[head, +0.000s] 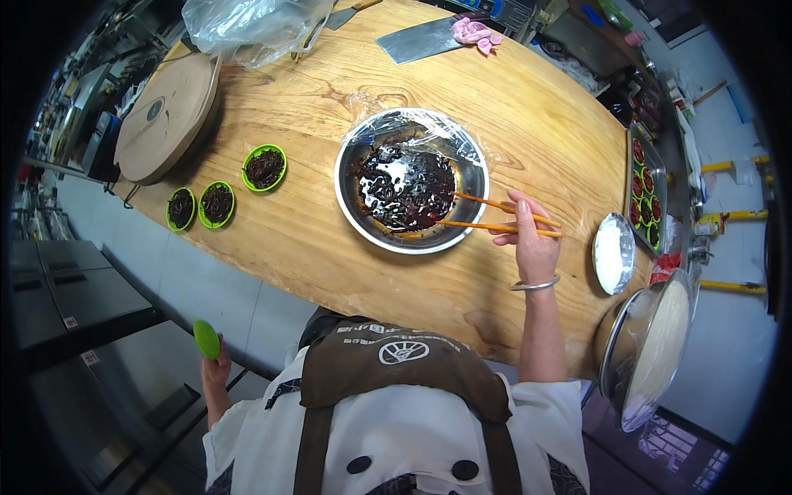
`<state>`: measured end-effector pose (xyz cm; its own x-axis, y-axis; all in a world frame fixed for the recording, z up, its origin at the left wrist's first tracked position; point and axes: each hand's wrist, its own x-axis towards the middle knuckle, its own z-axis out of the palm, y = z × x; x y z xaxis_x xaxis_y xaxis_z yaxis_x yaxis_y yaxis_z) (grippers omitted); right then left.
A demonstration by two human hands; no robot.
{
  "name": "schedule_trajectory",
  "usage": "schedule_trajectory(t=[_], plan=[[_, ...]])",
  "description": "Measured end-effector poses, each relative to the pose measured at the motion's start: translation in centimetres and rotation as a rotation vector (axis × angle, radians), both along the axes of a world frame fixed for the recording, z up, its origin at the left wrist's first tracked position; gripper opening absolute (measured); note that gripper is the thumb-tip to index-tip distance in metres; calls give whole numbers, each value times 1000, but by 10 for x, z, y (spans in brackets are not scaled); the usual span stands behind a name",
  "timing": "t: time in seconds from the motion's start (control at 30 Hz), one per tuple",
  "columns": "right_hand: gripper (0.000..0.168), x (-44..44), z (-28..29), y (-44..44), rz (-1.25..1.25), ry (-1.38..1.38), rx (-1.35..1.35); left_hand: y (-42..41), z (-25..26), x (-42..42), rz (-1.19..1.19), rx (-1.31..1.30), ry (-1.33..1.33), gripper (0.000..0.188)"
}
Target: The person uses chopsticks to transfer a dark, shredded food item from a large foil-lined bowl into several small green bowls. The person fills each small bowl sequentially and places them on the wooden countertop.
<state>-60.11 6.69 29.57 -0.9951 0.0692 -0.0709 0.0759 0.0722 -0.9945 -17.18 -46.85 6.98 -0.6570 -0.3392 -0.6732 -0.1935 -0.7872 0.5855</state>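
My right hand (533,238) holds a pair of orange chopsticks (504,228), their tips in dark, glossy shredded food (408,185) inside a steel bowl (411,250). Clear plastic film (427,127) lies over the bowl's far part. Low at the left, away from the table, my left hand (215,365) holds a small green cup (206,340); its inside is hidden. Three green cups of dark shredded food stand left of the bowl: one nearer the bowl (264,167), and two side by side, the right one (216,205) and the left one (180,209).
A round wooden board (179,105) and a plastic bag (253,28) lie at the far left of the wooden table (297,247). A cleaver (421,40) with a pink cloth (475,34) lies at the far edge. At right are a bowl of white stuff (612,253), covered bowls (659,346) and a tray (659,185) of filled cups.
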Motion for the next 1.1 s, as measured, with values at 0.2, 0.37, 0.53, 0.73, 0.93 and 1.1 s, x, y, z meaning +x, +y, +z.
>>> schedule_trajectory(t=[0.2,0.37,0.53,0.73,0.93,1.1], plan=[[23,-4,-27,-10,55,-37,28,28,-23,75,308,150,-281,13],[23,-2,-46,-53,-17,-2,-168,30,-31,54,86,-112,-408,7],[24,-8,-24,-70,31,15,-174,16,-54,43,-66,-369,-305,8],[24,-9,-19,-28,-18,-1,21,21,-55,25,-31,-298,-345,7],[24,-15,-47,-69,23,-23,-238,19,-58,16,-62,-230,-412,7],[21,-27,-33,-66,39,185,-96,31,-40,-4,161,-9,-438,7]])
